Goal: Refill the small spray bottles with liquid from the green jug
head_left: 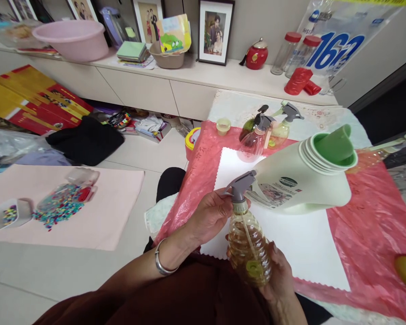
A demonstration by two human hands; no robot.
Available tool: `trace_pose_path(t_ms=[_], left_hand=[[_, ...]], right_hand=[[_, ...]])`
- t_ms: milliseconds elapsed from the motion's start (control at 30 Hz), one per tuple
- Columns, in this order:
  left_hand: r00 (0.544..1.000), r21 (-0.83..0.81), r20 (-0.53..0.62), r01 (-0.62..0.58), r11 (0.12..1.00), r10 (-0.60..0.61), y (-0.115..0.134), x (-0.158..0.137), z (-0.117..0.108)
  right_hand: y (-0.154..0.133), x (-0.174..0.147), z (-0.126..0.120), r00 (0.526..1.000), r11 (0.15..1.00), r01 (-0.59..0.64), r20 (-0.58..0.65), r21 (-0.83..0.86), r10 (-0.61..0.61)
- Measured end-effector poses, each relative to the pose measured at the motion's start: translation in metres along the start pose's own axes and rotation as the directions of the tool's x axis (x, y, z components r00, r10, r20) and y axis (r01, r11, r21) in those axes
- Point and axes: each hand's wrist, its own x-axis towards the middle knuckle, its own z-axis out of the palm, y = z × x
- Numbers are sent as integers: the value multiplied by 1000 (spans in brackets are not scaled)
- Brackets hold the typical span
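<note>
A clear ribbed spray bottle (248,243) with a grey trigger head and amber liquid is held tilted in front of my body. My left hand (211,214) is closed around its neck, just under the trigger. My right hand (279,275) wraps the lower part of the bottle from the right, its palm partly hidden behind it. Just beyond lies a large pale-green jug (291,180) on its side, its neck pointing right, with a green cup-like piece (338,146) in its mouth. White scalloped paper (311,248) is spread beneath the jug.
More spray bottles (252,144) and a small cup (223,126) stand at the table's far side. Another spray bottle (375,158) is at the right. Red plastic sheeting (375,234) covers the table. At left, colourful beads (59,205) lie on a pink sheet (98,225).
</note>
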Motion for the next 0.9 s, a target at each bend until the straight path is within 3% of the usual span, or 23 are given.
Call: trace_pose_path(t_ms=[167,367,633,833,900], left_hand=[[999,25,37,7,1000,-8,1,-3,4],[998,56,-60,-9,998,12,-2,-3,1],[993,15,114,8,1000,-10,3,-2,0],[1000,81,-22,0,997,1,0,-3,-3],[1000,95,-19,6,995,-4,-1,-2,-5]], right_hand=[[0,2,-1,998,995,49,46,92,-53],[1,0,-2,998,995,22,49,101,-27],[1,-4,-9,998,995,-38,51,89,34],[2,-4,-14,989,977,-62,143,204,33],[1,-4,-10,989,973,-64,148,220,32]])
